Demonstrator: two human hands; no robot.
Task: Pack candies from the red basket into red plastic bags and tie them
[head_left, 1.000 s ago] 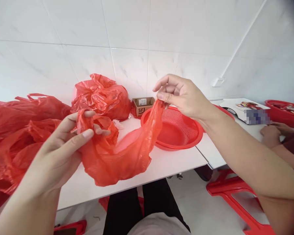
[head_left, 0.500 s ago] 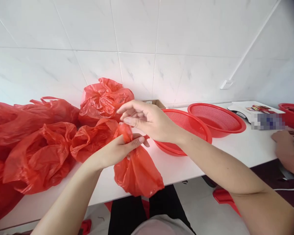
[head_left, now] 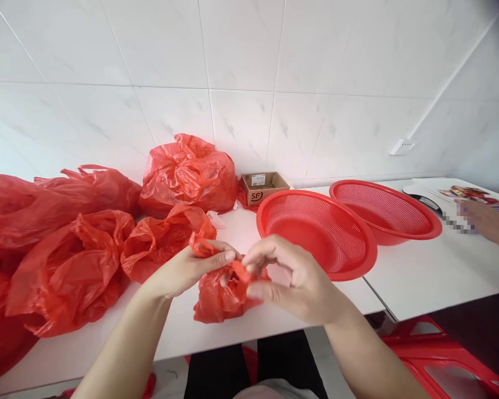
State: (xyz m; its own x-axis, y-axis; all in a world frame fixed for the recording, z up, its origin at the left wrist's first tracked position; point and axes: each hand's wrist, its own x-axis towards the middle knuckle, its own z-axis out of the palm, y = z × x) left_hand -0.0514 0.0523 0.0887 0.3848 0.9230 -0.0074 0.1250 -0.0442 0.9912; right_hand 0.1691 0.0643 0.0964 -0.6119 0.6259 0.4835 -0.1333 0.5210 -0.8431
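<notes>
A small red plastic bag rests near the front edge of the white table, its mouth partly open towards me. My left hand grips one side of its gathered top, thumb pressed over the plastic. Opposite it, my right hand pinches the other side of the bag's top between thumb and fingers. What lies inside the bag is too hidden to make out. Just left of my left hand sits another red plastic bag, crumpled and open at the top.
Large red bags fill the left and back. A small cardboard box stands by the wall. Two red perforated baskets overlap on the right. Another person's hand is at the far right, near a white scale-like device.
The small bag has come down onto the table and its mouth has been pulled partly open. My right hand has moved down and right onto its top. The view has shifted slightly.
</notes>
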